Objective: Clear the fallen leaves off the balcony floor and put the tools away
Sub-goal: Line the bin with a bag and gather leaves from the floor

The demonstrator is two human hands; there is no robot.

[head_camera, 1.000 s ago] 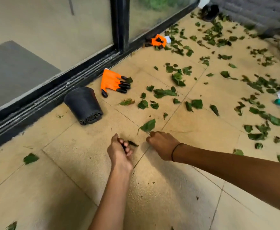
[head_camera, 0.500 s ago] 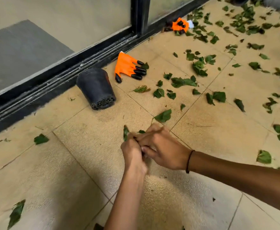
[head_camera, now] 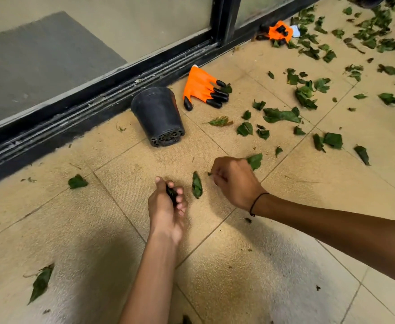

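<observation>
**Both hands low over the leaf-strewn tiles**

Nearest the camera, a long leaf (head_camera: 41, 282) lies alone on the tiled floor (head_camera: 238, 288) at lower left. Further in, the left hand (head_camera: 167, 206) is curled round a small dark bunch of gathered leaves (head_camera: 172, 195), thumb up and fingertips folded over them. Just to its right a single narrow leaf (head_camera: 197, 184) lies on the tile, apart from both hands. The right hand (head_camera: 235, 181), a thin black band at its wrist, is closed with fingers bent toward the floor; a sliver of green shows at its fingertips, though whether they actually pinch it cannot be told. A broader leaf (head_camera: 254, 161) peeks out just beyond its knuckles.

Past the hands a black plastic pot (head_camera: 158, 115) lies tipped on its side, base toward the camera, near the sliding-door track (head_camera: 75, 118). Just beside it rests an orange glove with black claw tips (head_camera: 202, 88). Scattered leaves (head_camera: 306, 97) spread thickly to the right and far end, where a second orange glove (head_camera: 279, 31) sits against the door frame
</observation>
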